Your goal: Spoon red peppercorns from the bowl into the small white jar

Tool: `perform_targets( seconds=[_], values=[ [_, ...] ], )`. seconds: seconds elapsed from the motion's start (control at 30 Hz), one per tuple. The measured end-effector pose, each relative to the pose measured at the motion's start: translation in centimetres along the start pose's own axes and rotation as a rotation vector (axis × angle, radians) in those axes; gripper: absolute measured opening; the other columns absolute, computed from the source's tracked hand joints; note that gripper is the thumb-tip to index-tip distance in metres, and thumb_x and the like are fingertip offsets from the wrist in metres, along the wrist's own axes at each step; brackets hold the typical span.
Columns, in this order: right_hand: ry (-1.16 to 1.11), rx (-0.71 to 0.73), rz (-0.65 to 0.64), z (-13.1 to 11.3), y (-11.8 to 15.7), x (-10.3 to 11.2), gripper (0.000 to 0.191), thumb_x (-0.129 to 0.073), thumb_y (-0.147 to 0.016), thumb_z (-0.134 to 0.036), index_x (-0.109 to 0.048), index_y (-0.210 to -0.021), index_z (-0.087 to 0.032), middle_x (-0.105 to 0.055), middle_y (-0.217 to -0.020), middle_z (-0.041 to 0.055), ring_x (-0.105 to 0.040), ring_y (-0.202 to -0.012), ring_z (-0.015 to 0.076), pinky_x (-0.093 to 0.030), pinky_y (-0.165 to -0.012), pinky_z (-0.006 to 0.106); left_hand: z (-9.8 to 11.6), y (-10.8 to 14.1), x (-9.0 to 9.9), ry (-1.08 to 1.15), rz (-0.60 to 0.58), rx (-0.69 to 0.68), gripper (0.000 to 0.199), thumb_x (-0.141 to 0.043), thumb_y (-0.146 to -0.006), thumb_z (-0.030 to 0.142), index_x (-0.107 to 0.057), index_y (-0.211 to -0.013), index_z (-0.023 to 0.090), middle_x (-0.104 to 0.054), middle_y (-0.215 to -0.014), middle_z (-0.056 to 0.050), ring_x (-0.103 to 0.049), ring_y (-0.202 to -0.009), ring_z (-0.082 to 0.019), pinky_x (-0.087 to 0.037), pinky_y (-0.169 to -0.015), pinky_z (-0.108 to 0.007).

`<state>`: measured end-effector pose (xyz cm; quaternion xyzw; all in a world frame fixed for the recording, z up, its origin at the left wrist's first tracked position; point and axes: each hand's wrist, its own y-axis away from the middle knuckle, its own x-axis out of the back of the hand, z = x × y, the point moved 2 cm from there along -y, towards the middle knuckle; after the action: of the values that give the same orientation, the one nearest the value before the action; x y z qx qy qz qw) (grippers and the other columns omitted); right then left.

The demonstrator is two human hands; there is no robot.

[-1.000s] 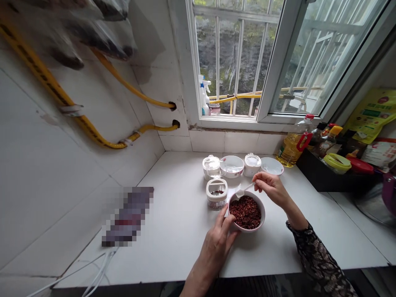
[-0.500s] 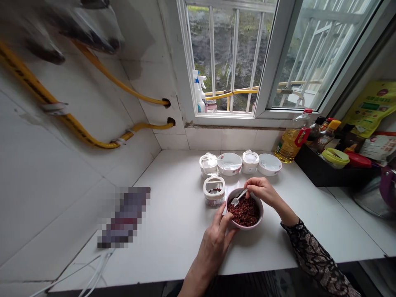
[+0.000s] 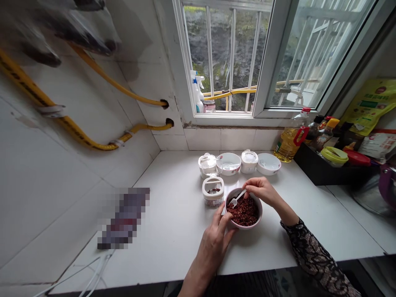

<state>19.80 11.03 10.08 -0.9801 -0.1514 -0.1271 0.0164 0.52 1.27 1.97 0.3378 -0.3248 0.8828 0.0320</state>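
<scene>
A white bowl with a pinkish rim [image 3: 260, 218] stands on the counter, holding dark red bits that look like dried peppercorns [image 3: 246, 214]. Around its left side curls my left hand [image 3: 215, 239], thumb at the rim and fingers against the wall. My right hand [image 3: 260, 192] pinches the handle of a small white plastic spoon [image 3: 236, 201]. The spoon's scoop rests tilted at the surface of the red bits, near the bowl's left side. Just left of the bowl is a clear jar with a white-rimmed lid [image 3: 213, 194], a few red bits inside it.
Behind stand two lidded white jars [image 3: 208, 164] [image 3: 249, 161] and two white bowls [image 3: 229, 164] [image 3: 269, 164]. An oil bottle [image 3: 289, 140] and a black box of condiments [image 3: 320, 167] are at right. A blurred-out object [image 3: 125, 218] with white cables lies left.
The view has shifted very slightly. Both hands, the bowl and the spoon keep nearly the same places; the spoon's scoop has moved barely, if at all.
</scene>
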Motion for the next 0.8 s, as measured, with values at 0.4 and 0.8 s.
perform_targets(
  seconds=[0.4,0.8],
  values=[
    [-0.232,-0.148,0.068,0.0,-0.4,1.5,0.017,-0.066,-0.06,-0.028,-0.071,-0.068,-0.014,-0.07,-0.053,0.0052,-0.027,-0.038,0.0052,-0.014,-0.041,0.023,0.0,0.0,0.1,0.015,-0.002,-0.007,0.029,-0.052,-0.095,0.015,-0.049,-0.122,0.024,-0.047,-0.146,-0.02,-0.069,-0.111,-0.027,-0.062,-0.083,-0.039],
    [-0.207,0.147,0.249,-1.8,-0.7,-0.4,0.027,-0.068,-0.075,-0.042,-0.069,-0.083,-0.017,-0.074,-0.067,0.0053,-0.041,-0.043,0.0083,-0.032,-0.042,0.023,-0.7,0.3,-1.3,0.01,0.089,-0.012,0.032,-0.051,-0.093,0.014,-0.049,-0.123,0.024,-0.047,-0.147,-0.019,-0.067,-0.114,-0.028,-0.062,-0.081,-0.037]
  ],
)
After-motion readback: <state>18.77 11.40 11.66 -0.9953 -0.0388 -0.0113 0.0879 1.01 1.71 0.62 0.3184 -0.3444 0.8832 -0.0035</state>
